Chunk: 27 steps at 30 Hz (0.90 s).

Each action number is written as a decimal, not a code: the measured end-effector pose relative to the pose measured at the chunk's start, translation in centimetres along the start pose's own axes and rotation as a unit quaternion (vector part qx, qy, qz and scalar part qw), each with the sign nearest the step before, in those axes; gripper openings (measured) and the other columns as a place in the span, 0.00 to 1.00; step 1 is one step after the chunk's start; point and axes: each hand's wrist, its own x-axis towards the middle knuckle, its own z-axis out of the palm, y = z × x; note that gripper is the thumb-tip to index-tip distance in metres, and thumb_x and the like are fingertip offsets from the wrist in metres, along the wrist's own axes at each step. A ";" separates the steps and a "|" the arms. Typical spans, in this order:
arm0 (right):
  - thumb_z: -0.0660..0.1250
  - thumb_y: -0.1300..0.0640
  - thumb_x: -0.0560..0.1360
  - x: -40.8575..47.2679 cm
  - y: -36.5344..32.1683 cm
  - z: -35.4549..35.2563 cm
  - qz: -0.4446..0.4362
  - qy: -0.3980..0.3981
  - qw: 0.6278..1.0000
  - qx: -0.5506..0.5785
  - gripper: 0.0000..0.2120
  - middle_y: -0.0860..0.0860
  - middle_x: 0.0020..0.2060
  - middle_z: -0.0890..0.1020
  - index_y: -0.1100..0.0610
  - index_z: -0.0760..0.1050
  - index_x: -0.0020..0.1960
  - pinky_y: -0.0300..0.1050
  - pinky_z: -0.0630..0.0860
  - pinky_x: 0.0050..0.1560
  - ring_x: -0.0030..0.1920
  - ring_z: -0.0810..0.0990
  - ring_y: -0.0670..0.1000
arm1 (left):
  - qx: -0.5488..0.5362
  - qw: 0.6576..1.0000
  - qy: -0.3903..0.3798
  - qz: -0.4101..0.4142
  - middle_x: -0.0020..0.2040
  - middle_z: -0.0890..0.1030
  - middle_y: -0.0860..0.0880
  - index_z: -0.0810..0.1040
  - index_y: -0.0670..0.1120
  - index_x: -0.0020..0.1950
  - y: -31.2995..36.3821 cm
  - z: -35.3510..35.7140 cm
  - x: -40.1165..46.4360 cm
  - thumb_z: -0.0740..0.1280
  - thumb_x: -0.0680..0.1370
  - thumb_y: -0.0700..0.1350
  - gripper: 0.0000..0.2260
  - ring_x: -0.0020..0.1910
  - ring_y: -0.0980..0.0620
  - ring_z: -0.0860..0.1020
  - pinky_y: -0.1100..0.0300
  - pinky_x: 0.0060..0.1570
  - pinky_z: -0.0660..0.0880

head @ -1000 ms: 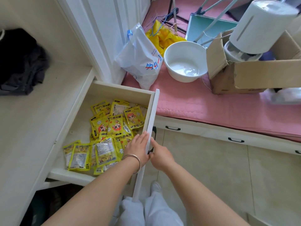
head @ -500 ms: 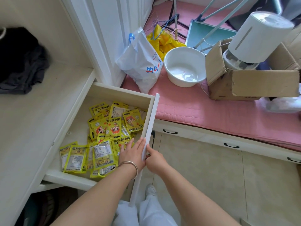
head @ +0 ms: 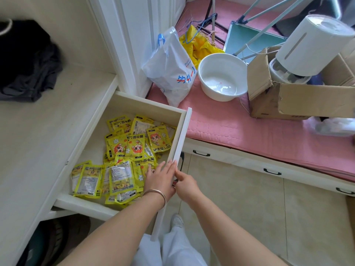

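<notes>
The drawer stands well out of the cabinet, yellow packets strewn across its floor. You're at its front panel: left hand flat, fingers straight along the inner face, right hand against the outer face below the black handle, though whether it's gripping I can't tell. Guide it evenly from both sides so it runs straight, and mind those left fingers near the cabinet edge.

Drawer, white-fronted with a black handle, stands pulled open; pale wood inside.
</notes>
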 end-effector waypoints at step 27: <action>0.54 0.69 0.73 2.5 -6.2 7.7 -0.035 -0.050 0.998 0.022 0.34 0.50 0.68 0.73 0.43 0.61 0.74 0.27 0.71 0.32 0.61 0.76 0.47 | -0.002 0.999 0.029 -0.032 0.79 0.47 0.55 0.43 0.51 0.78 -10.6 -2.0 0.1 0.56 0.81 0.49 0.30 0.78 0.54 0.48 0.50 0.76 0.46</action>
